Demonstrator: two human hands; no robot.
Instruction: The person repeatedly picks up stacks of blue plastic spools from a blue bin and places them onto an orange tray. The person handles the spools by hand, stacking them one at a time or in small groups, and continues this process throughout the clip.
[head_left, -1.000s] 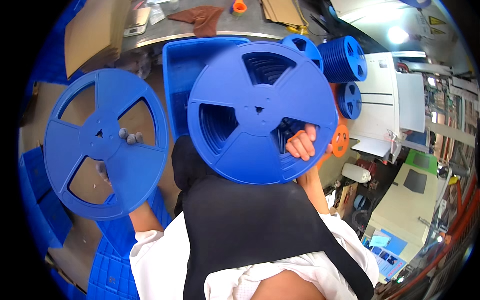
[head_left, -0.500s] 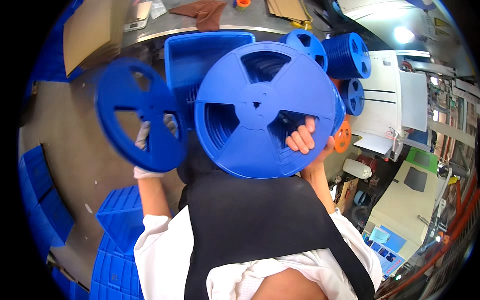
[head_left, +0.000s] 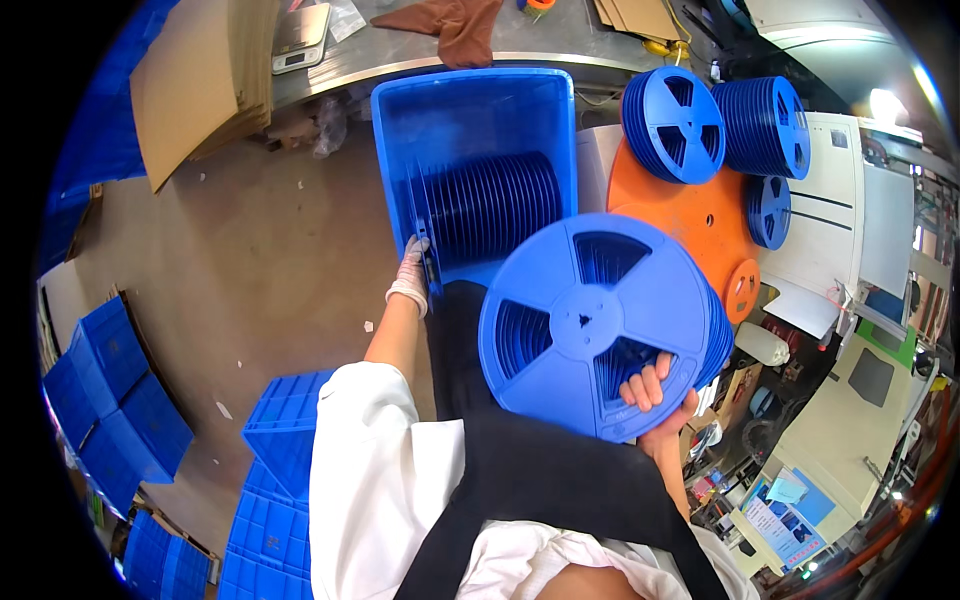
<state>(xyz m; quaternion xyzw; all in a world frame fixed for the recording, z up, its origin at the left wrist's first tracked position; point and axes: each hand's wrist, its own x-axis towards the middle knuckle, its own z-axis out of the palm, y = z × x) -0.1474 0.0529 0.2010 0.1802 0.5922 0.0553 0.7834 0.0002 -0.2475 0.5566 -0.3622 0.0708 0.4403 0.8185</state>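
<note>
Showing edge-on at the near left of the plastic bin (head_left: 480, 110), a thin reel (head_left: 433, 276) is clasped by the gloved left hand (head_left: 411, 268). Rightward, smooth round reels (head_left: 545, 378) are clamped by the bare right hand (head_left: 650, 390).

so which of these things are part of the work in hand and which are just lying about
In use:
blue reel stack in the right hand
edge-on reel in the left hand
blue bin with its row of reels
probably the upright reels at upper right

Apparently lying about:
scale
brown cloth
cardboard sheets at left
</note>
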